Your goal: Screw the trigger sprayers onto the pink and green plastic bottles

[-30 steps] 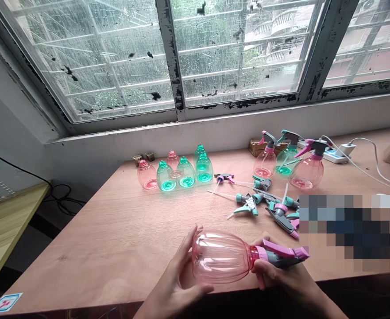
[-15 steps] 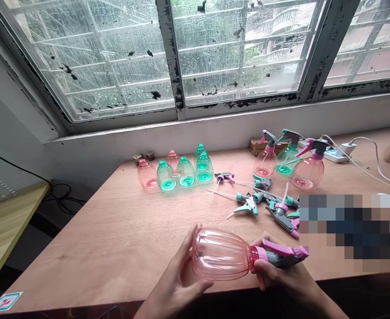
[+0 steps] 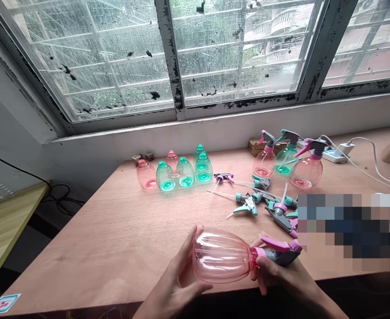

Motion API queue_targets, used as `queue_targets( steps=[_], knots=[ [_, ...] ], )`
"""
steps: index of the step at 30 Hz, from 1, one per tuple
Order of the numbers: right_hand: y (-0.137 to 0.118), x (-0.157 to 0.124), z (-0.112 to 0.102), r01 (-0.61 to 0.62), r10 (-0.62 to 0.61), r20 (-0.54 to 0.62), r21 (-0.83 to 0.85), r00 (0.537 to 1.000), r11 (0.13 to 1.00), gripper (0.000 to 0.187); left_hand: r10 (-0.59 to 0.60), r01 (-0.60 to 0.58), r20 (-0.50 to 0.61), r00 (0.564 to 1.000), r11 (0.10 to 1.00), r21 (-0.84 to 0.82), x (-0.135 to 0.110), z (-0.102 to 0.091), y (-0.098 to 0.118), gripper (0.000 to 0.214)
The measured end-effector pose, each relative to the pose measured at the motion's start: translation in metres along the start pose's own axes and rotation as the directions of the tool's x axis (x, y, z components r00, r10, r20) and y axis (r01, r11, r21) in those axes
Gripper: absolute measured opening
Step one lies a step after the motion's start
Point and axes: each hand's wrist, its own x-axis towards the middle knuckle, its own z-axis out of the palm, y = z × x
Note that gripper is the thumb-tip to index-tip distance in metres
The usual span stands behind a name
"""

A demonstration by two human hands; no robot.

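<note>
Six headless plastic bottles (image 3: 185,173), two pink and four green, stood clustered near the far edge of the wooden surface (image 3: 91,252), left of centre, with their open necks up. Along the near edge, the person's left hand (image 3: 178,283) cradled a ribbed pink bottle (image 3: 221,257) lying on its side, the grip curved and open, with the fingers spread around the body, so the bottle's weight seemed to rest in the palm. Just right of it, the right hand (image 3: 274,274) was closed firmly around the neck end, under a grey and pink trigger sprayer head (image 3: 281,251) that sat on the neck; a grip at that join looked placed to steady the two parts together. Farther right and toward the middle, loose sprayer heads (image 3: 264,201) lay in a jumble, their dip tubes pointing in several directions, set apart from the bare bottles. Three bottles with heads fitted (image 3: 266,163) stood at the far edge beyond them, before a woven basket (image 3: 257,148) and a white power strip (image 3: 330,155). A pixelated patch hid the right edge.
</note>
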Motion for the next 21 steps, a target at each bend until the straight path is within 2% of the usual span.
queue_targets(
  steps=[2, 4, 7, 9, 11, 15, 17, 21],
  knots=[
    [-0.0003, 0.0002, 0.0006, 0.024, -0.025, 0.015, 0.018, 1.000, 1.000, 0.036, -0.006, 0.005, -0.011, 1.000, 0.998, -0.057, -0.0010, 0.0003, 0.0008, 0.103],
    [-0.0001, 0.0007, 0.0008, 0.032, -0.033, 0.027, 0.024, 0.999, 0.999, 0.037, -0.016, 0.015, -0.009, 1.000, 0.995, -0.096, -0.0012, 0.0003, 0.0021, 0.102],
    [0.0015, 0.0016, -0.0001, 0.025, -0.026, 0.018, 0.010, 1.000, 1.000, 0.037, -0.014, 0.014, 0.015, 1.000, 1.000, -0.016, -0.0001, -0.0009, 0.0021, 0.088],
    [0.0032, 0.0019, -0.0011, 0.033, -0.033, 0.007, 0.001, 0.999, 0.999, 0.036, 0.004, -0.005, 0.016, 1.000, 0.998, 0.060, 0.0006, -0.0014, 0.0011, 0.087],
    [0.0049, 0.0016, -0.0018, 0.033, -0.033, -0.008, 0.015, 0.999, 0.999, 0.037, 0.011, -0.011, 0.010, 1.000, 0.998, 0.067, 0.0004, -0.0010, 0.0010, 0.087],
    [0.0072, 0.0005, -0.0023, -0.011, 0.013, -0.020, 0.091, 1.000, 0.996, 0.042, -0.039, 0.038, 0.000, 0.999, 0.997, -0.065, -0.0013, 0.0007, 0.0044, 0.106],
    [0.0083, 0.0006, -0.0029, -0.023, 0.023, 0.005, 0.103, 1.000, 0.994, 0.042, -0.063, 0.065, 0.019, 0.998, 0.990, -0.128, -0.0013, -0.0001, 0.0049, 0.102],
    [0.0079, 0.0022, -0.0040, 0.028, -0.028, 0.011, -0.010, 1.000, 1.000, 0.044, -0.040, 0.041, 0.044, 0.998, 0.999, -0.022, 0.0009, -0.0051, -0.0003, 0.092]
  ],
)
